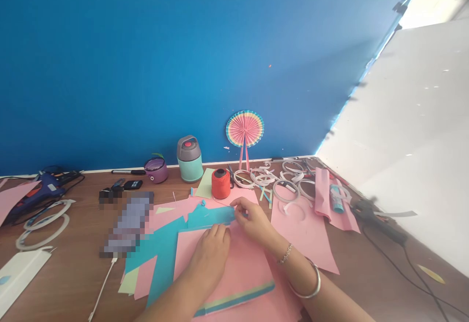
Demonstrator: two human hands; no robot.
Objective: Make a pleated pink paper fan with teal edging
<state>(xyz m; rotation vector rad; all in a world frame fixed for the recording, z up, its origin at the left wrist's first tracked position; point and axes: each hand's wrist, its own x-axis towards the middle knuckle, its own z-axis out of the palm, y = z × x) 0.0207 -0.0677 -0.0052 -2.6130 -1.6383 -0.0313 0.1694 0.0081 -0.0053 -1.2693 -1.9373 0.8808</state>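
On the tabletop (84, 224), a pink paper sheet (247, 273), its teal-and-yellow border (240, 299) already on but no pleats showing, is being pressed by the flattened left hand (210, 251), while the right hand (252, 219) is being held curled near the far edge, its pinch impossible to tell.

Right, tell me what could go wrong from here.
The red thread spool stands just beyond the right hand, so a nudge might tip it over. The pink sheet under the left hand lies on overlapping sheets and could slide. The bangle sits close to these sheets and might snag one.
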